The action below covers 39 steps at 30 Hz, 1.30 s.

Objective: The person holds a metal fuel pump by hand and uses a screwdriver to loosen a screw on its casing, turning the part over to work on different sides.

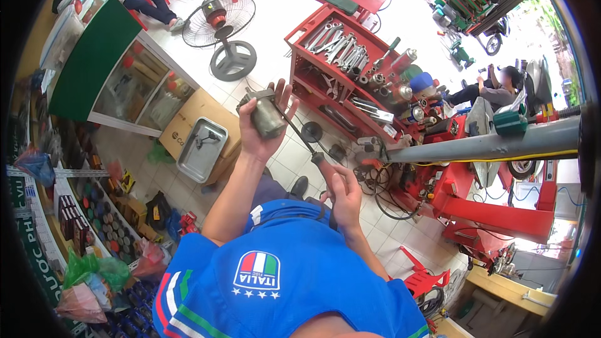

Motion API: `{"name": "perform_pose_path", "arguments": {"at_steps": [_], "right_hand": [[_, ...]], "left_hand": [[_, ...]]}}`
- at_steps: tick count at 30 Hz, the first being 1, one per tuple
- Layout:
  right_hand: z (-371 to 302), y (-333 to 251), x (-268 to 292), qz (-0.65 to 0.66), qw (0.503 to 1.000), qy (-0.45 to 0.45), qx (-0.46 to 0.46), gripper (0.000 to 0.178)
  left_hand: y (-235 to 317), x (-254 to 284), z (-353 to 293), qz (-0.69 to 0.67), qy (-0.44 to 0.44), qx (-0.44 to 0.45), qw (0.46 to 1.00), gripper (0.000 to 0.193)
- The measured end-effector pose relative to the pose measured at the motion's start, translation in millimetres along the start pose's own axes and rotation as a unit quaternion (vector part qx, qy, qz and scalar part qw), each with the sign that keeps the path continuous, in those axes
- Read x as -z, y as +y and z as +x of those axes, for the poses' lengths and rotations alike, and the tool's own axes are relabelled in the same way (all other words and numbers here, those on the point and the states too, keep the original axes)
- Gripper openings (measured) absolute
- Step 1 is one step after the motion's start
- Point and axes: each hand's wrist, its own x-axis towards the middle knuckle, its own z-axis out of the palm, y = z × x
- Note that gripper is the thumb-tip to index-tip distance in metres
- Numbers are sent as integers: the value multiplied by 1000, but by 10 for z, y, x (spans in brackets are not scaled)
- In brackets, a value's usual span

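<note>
Raised in front of me, my left hand grips a worn grey metal cylinder, which looks like a small motor with a bracket at its top. My right hand is closed round the reddish-brown handle of a screwdriver. Its long dark shaft slants up and left to the cylinder. The tip is at the cylinder's upper side, near my left fingers; whether it touches I cannot tell.
A silver tray with a metal part stands on a cardboard box at left. Ahead right is a red tool cart with several wrenches. A standing fan, glass cabinet and red lift surround me. People sit farther off.
</note>
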Motion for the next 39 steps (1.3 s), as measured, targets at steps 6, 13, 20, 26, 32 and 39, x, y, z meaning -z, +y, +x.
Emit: {"name": "perform_pose_path", "arguments": {"at_steps": [6, 13, 20, 26, 32, 39], "right_hand": [[192, 118, -434, -84, 990, -4, 117, 33], [477, 70, -750, 113, 983, -122, -74, 73], [661, 151, -1109, -144, 987, -74, -8, 63], [634, 201, -1384, -332, 928, -48, 163, 28], [698, 68, -1625, -438, 809, -83, 382, 35], [681, 71, -1671, -333, 900, -118, 256, 49]], "left_hand": [[404, -14, 48, 4, 1, 6, 1000, 47], [918, 73, -17, 26, 2, -34, 999, 48], [1318, 220, -232, 44, -5, -96, 994, 52], [1524, 285, -364, 37, 27, -152, 987, 47], [1694, 494, -484, -37, 48, -162, 985, 48], [1689, 520, -475, -150, 95, -153, 972, 33]]}}
